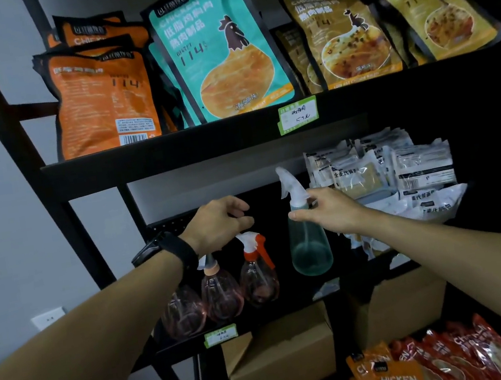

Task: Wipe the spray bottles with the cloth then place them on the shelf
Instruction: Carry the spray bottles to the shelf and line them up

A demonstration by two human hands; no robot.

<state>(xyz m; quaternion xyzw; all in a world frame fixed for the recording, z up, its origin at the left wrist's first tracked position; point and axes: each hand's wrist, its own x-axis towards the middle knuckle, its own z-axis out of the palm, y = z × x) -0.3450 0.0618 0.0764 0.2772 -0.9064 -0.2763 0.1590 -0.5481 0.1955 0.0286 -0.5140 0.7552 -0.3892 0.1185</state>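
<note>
A teal spray bottle (310, 252) with a white trigger head stands on the middle shelf (293, 312) of a black rack. My right hand (327, 212) grips its neck, thumb across the front. Left of it stand three pink-tinted spray bottles in a row: one with an orange and white trigger (259, 281), a middle one (220, 292), and a left one (183, 315) partly hidden behind my forearm. My left hand (221, 221) hovers just above the pink bottles with fingers loosely curled, holding nothing. No cloth is in view.
White food packets (402, 173) are piled on the same shelf right of the teal bottle. Chicken pouches (215, 52) fill the upper shelf. Cardboard boxes (284, 360) sit below, with orange and red packs (431, 364) at the bottom right. A grey wall is at left.
</note>
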